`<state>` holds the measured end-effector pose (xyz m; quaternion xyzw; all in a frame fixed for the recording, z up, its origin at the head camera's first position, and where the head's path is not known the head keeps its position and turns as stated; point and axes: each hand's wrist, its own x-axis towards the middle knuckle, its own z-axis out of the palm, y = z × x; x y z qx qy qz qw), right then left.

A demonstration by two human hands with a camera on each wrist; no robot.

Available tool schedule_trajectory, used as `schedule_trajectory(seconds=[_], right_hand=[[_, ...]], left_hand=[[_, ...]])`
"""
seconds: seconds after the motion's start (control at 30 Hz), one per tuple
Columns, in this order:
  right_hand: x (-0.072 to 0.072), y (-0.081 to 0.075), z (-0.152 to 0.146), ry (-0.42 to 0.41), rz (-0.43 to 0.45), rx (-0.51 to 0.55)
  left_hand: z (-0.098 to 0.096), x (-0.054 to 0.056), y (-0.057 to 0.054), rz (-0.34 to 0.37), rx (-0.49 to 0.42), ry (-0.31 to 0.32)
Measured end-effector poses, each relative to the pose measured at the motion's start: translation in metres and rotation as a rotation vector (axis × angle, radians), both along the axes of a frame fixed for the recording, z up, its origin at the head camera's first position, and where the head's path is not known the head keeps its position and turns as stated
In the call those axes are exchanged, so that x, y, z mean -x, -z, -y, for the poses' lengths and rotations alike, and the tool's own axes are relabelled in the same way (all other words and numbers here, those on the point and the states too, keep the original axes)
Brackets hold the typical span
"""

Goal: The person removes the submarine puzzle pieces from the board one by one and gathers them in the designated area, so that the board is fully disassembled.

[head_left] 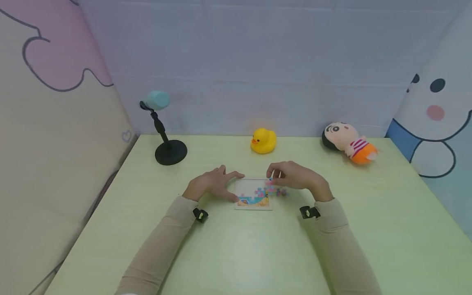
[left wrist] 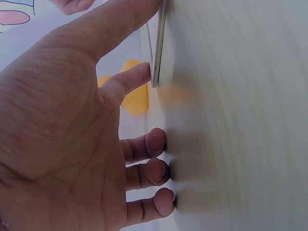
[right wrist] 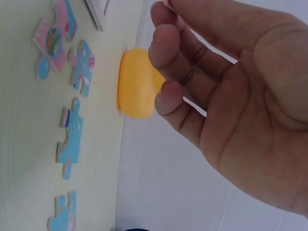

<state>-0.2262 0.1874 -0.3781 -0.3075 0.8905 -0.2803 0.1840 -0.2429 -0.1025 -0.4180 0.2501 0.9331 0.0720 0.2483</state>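
A jigsaw puzzle board [head_left: 254, 208] with a pale frame lies on the table, its lower part filled with a blue and orange picture. My left hand [head_left: 214, 182] is spread at its left side, thumb and index finger touching the frame at two corners; the other fingertips rest on the tabletop in the left wrist view. Over the board's upper right corner, my right hand [head_left: 295, 175] pinches a small puzzle piece [head_left: 271, 179], mostly hidden by the fingers. Loose puzzle pieces [right wrist: 72, 137] in blue and pink lie on the table below that hand.
Behind the board sits a yellow rubber duck [head_left: 263, 141]. A black stand [head_left: 171, 152] with a light blue head is at the back left, and a plush doll [head_left: 348, 141] lies at the back right. A pale cloth wall [head_left: 243, 82] closes off the far edge.
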Motion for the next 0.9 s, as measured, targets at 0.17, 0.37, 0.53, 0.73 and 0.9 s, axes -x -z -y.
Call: schedule_trajectory(seconds=[0.17, 0.37, 0.53, 0.73, 0.9], right_hand=[[-0.001, -0.001, -0.006, 0.001, -0.011, -0.005], [-0.002, 0.001, -0.015, 0.028, 0.002, -0.027], [-0.003, 0.003, -0.023, 0.052, 0.029, -0.034], [-0.004, 0.005, -0.028, 0.05, 0.043, -0.026], [-0.005, 0.003, -0.031, 0.045, 0.036, -0.024]], left_hand=[[0.003, -0.001, 0.0, 0.009, -0.023, -0.001], [0.003, 0.0, 0.003, -0.004, -0.033, 0.016], [0.002, 0.0, 0.003, -0.003, -0.035, 0.018], [0.001, 0.001, 0.004, -0.005, -0.028, 0.014], [0.001, -0.001, 0.0, -0.013, -0.022, 0.014]])
